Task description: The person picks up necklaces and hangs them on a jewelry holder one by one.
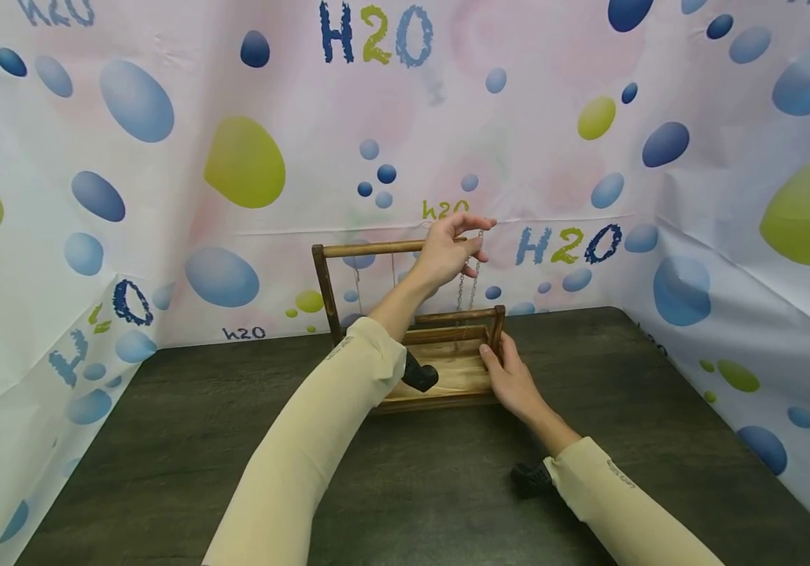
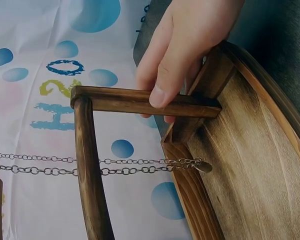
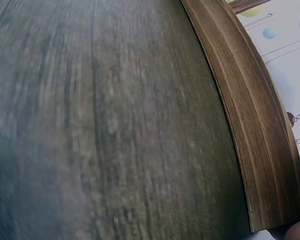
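A wooden jewelry stand (image 1: 440, 401) with a tall rear bar, a lower front bar and a tray base stands on the dark table. My left hand (image 1: 447, 248) is raised by the right end of the top bar, holding a silver chain necklace (image 1: 473, 287) at the fingers. Its two strands run down past the lower bar, and a small oval pendant (image 2: 204, 166) shows at their end in the left wrist view. My right hand (image 1: 514, 381) grips the stand's right side, its thumb on the short upright. The right wrist view shows mostly the base's edge (image 3: 245, 120).
Thinner chains (image 1: 358, 287) hang from the left part of the top bar. Around the stand stretches the dark wood-grain table (image 1: 419, 487). A white printed backdrop (image 1: 554, 157) with colored spots rises behind and at both sides. Black wrist devices (image 1: 419, 373) sit at both cuffs.
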A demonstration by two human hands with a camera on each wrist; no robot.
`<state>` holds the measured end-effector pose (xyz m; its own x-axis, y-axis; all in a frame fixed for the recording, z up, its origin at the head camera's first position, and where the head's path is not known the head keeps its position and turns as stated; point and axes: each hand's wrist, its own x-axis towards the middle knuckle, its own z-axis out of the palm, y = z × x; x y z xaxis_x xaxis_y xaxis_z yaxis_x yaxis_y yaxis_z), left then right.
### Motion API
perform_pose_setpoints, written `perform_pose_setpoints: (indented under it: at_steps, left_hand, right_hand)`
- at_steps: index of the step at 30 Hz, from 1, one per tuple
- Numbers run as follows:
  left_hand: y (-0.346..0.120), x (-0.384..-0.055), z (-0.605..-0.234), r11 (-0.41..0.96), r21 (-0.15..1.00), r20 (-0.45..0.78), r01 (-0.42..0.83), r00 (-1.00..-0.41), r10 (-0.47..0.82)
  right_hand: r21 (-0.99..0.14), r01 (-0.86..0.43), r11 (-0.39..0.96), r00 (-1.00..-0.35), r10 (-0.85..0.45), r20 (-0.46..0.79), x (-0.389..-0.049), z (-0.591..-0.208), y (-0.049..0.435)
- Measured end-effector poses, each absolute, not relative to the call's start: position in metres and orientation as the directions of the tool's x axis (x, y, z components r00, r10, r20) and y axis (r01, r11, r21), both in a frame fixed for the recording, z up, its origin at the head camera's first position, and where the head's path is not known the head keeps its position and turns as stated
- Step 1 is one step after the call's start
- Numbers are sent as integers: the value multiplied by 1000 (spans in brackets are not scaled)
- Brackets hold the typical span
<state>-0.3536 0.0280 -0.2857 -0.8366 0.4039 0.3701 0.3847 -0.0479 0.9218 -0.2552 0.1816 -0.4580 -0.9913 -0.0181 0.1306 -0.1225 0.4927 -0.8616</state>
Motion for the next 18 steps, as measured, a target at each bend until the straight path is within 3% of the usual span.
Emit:
perform_pose_setpoints:
  at_steps: [18]
  left_hand:
    - [26,-359,-288,-91,937,346,336,-869,354]
  right_hand:
    - [-867,-115,485,-992,-5,129,-255,-459,184]
